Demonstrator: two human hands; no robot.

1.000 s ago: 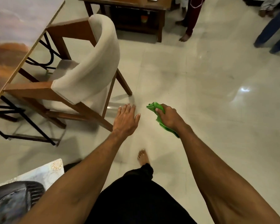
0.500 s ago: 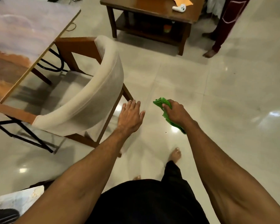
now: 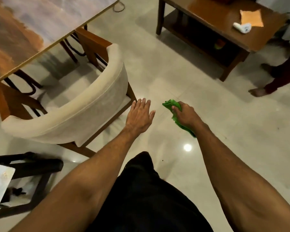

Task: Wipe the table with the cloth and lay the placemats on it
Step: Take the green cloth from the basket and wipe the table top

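My right grip (image 3: pixel 186 116) clutches the crumpled green cloth (image 3: pixel 170 104); left grip (image 3: pixel 139 115) spread flat, empty — cream-backed wooden chair (image 3: pixel 90 106) just beside it.

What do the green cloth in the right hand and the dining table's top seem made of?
The green cloth looks like soft textile, probably microfibre: it bunches and droops from the right hand. The dining table top is a smooth slab with cloudy rust-and-grey veining: stone or printed laminate, cannot tell which.
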